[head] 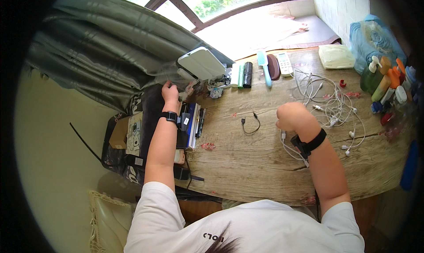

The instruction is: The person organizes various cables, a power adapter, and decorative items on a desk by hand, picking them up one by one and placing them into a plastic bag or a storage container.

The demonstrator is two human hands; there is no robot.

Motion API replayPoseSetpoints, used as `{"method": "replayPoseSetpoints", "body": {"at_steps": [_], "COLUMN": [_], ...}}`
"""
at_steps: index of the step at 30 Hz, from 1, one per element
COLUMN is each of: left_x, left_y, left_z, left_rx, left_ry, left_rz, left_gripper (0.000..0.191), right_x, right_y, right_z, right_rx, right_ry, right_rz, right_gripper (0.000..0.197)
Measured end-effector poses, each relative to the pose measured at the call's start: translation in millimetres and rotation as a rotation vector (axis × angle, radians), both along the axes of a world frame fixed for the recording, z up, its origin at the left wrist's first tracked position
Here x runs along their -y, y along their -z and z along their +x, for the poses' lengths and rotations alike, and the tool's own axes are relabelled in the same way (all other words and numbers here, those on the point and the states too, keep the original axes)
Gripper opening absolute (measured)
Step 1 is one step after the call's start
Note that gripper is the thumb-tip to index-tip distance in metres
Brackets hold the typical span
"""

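Note:
My left hand (170, 92) reaches to the desk's far left, fingers bent beside a clear plastic bag (170, 74) at the foot of the curtain. Whether it grips the bag is unclear. My right hand (293, 117) is curled above the wooden desk, knuckles up, and its fingertips are mostly hidden. Just below it lies a white cable with a USB plug (283, 136). To its right spreads a tangle of white cables (331, 110) with earphones (351, 133). A short black adapter cable (252, 132) lies alone between my hands.
A pale tablet-like case (202, 63), rolls of bags (247, 74), a blue hairbrush (264, 67) and a white remote (284, 64) line the back. Books (192, 125) stand left. Pump bottles (372, 75), a tissue pack (336, 56) and a blue bundle (376, 41) crowd the right.

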State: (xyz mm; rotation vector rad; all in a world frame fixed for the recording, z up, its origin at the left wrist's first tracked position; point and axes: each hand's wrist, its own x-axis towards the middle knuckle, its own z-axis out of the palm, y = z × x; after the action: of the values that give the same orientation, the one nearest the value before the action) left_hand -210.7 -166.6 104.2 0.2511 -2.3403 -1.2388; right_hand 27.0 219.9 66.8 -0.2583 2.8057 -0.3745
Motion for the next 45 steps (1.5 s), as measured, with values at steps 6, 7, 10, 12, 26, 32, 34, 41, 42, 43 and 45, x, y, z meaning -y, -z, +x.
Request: {"method": "replayPoseSetpoints", "body": {"at_steps": [6,7,10,12,26,32,34,41,42,43,45], "left_x": [26.3,14.9,1.8,0.0,-39.9,-54.3,-50.4,-68.9,-70.1,-71.6,-73.1], "left_y": [-12.1,-16.7,-32.8,-42.8,-36.3,-1.4,21.4,53.9,53.7,53.7,53.4], "left_z": [-10.0,-4.8,17.8,32.3,179.3,199.0,196.0,190.3,187.3,184.5,178.7], "left_rx": [-0.198,-0.212,-0.222,-0.248,-0.274,-0.14,-0.091,-0.067,-0.102,-0.138,-0.139], "left_ry": [0.073,0.117,0.175,0.233,0.535,0.555,0.563,0.689,0.74,0.79,0.807], "left_rz": [0.044,0.088,0.213,0.348,0.545,0.809,0.785,0.682,0.651,0.619,0.608], "left_gripper": [0.046,0.046,0.05,0.052,0.041,0.023,0.023,0.014,0.016,0.018,0.019], "right_x": [0.9,-0.9,-1.6,0.5,5.0,5.2,7.4,11.2,11.2,11.0,14.2], "right_y": [-0.8,1.3,0.2,-1.4,3.5,11.1,11.2,8.9,10.1,11.7,10.5], "right_z": [-1.7,-2.0,-0.9,-0.1,-1.8,-2.0,-0.7,4.3,5.0,5.8,7.2], "right_rx": [0.025,0.035,0.047,0.051,0.025,-0.011,-0.029,-0.077,-0.072,-0.1,-0.125], "right_ry": [-0.002,0.001,0.002,0.0,0.005,0.014,0.009,0.018,0.019,0.028,0.034], "right_rz": [-0.007,0.0,0.012,0.02,0.006,0.003,0.001,-0.018,-0.008,-0.025,-0.035], "right_gripper": [0.023,0.024,0.024,0.024,0.025,0.023,0.022,0.021,0.021,0.021,0.021]}}
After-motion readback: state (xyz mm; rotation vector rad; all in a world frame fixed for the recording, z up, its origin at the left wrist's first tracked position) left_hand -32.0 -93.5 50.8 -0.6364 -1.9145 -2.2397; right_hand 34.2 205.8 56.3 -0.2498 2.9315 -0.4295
